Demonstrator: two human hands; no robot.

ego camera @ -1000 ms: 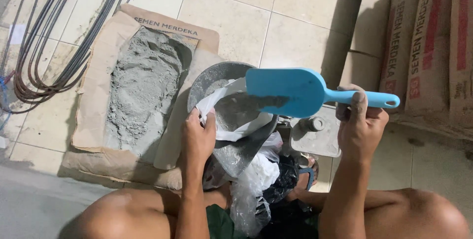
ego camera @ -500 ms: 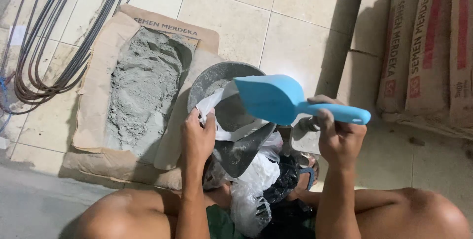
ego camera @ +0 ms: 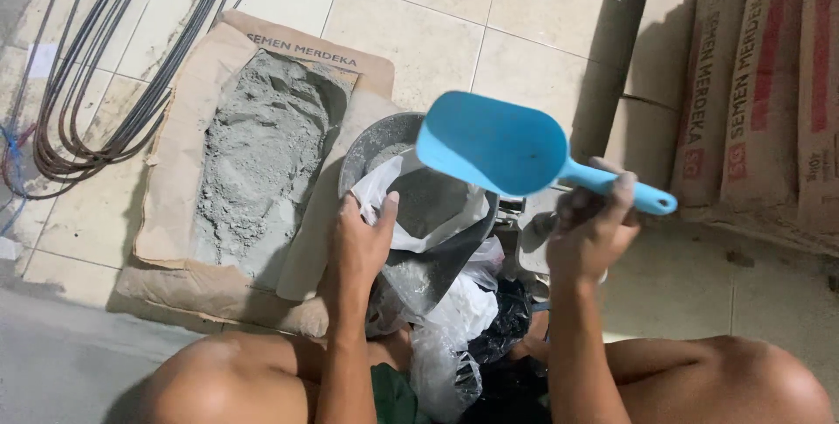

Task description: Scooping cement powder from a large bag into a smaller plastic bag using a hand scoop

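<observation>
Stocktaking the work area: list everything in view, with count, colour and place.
scoop: one, blue, raised over the bowl
plastic bag: one, white, open in the bowl, holding grey powder
bowl: one, grey, centre floor
opened cement sack: one, brown, flat at left, grey powder exposed
stacked sacks: several, brown and red, right
cables: bundle, dark, upper left
left hand: grip on the bag's rim
right hand: grip on the scoop's handle
</observation>
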